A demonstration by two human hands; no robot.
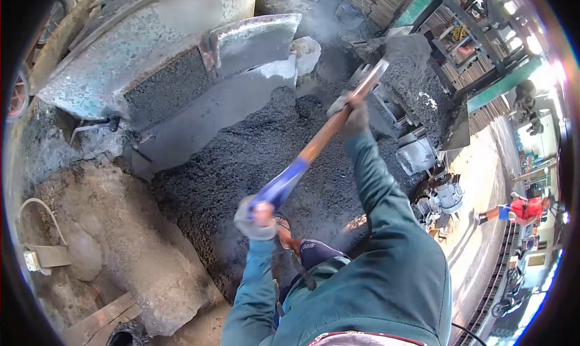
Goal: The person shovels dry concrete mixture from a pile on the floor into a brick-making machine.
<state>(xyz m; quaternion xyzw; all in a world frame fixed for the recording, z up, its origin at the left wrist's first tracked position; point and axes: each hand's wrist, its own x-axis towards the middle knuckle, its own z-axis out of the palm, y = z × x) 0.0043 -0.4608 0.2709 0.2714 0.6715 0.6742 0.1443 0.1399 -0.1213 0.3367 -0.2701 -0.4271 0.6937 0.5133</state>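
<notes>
We hold the shovel (323, 137) raised. Left hand (255, 216) is clamped on its blue grip; right hand (353, 115) is closed round the shaft. The loaded blade sits over the hopper (457, 131). In our judgement, the blade should be tipped squarely inside the rim to limit spillage.

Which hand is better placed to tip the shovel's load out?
Probably the right hand: it grips the shovel shaft nearest the loaded blade. The left hand holds the blue grip end, far back.
</notes>
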